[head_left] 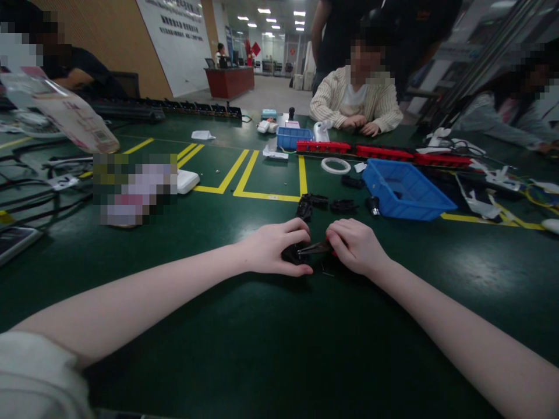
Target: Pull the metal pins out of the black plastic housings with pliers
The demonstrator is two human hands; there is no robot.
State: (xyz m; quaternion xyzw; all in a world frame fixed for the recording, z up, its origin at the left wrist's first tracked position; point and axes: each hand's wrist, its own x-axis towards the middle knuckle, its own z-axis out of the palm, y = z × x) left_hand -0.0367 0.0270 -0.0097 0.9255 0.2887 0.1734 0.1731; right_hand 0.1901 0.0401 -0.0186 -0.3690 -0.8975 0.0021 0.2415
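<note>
Several black parts (343, 205) lie beyond the pliers (315, 248).

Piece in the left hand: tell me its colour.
Black; the piece shows best in the head view, partly covered by the left hand.

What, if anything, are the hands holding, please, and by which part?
The right hand grips pliers by their red handles. The left hand holds a black part between thumb and fingers; exact contact is hidden.
</note>
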